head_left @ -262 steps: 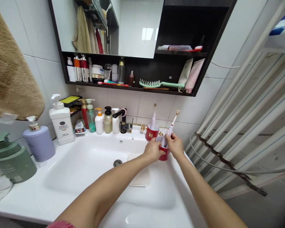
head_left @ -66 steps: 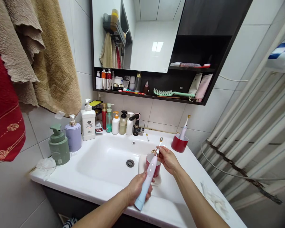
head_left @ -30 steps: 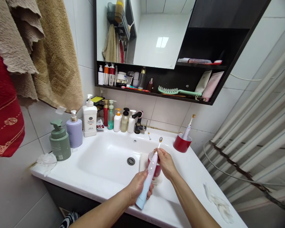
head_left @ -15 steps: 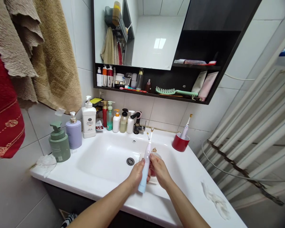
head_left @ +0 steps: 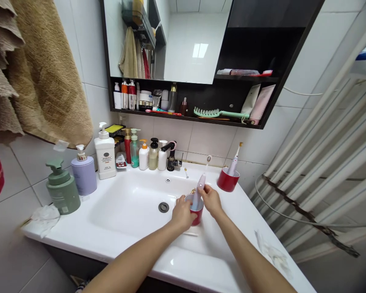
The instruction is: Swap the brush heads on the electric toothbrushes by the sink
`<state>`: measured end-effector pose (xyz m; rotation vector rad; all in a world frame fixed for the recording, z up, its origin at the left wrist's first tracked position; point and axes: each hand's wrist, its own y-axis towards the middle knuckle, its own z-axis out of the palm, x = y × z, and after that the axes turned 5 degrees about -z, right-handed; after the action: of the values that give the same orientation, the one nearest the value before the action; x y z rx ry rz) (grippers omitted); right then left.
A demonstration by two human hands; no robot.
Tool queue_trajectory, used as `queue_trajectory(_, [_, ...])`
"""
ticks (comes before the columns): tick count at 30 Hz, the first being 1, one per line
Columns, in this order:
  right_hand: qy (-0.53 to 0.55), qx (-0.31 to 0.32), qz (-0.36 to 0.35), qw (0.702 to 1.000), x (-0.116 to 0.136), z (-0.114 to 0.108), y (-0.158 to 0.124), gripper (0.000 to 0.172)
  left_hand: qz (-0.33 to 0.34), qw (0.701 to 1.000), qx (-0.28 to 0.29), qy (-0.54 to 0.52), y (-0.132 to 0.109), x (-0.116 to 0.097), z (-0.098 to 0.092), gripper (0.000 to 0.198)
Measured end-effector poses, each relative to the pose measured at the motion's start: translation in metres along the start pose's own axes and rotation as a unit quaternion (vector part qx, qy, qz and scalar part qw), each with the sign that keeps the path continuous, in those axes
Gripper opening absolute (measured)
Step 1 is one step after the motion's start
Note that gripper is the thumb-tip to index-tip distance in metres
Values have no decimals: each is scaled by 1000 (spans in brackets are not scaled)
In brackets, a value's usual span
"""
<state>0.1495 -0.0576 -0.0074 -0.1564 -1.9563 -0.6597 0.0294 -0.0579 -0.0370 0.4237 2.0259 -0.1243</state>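
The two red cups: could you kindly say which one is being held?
The nearer red cup, gripped by the left hand; the other cup stands untouched on the counter.

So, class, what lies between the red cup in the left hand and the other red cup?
In the head view, the right hand, gripping the toothbrush, lies between the held cup and the other cup.

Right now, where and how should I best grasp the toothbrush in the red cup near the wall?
Probably by the lilac handle of the toothbrush, just above the rim of the red cup, coming from the front. The toothbrush leans right with its head up, its lower end is hidden in the cup, and the wall stands behind.
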Motion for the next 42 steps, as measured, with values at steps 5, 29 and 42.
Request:
queue_trajectory(5, [-46,51,-7,998,-25,5,-5,24,25,987,24,157,9,4,11,16])
queue_trajectory(29, [-266,-74,22,961,-53,-37,176,24,102,981,-44,158,187,-64,73,18])
queue_trajectory(42, [-233,-134,-36,962,-18,-35,122,41,75,997,-24,0,152,-72,31,51])
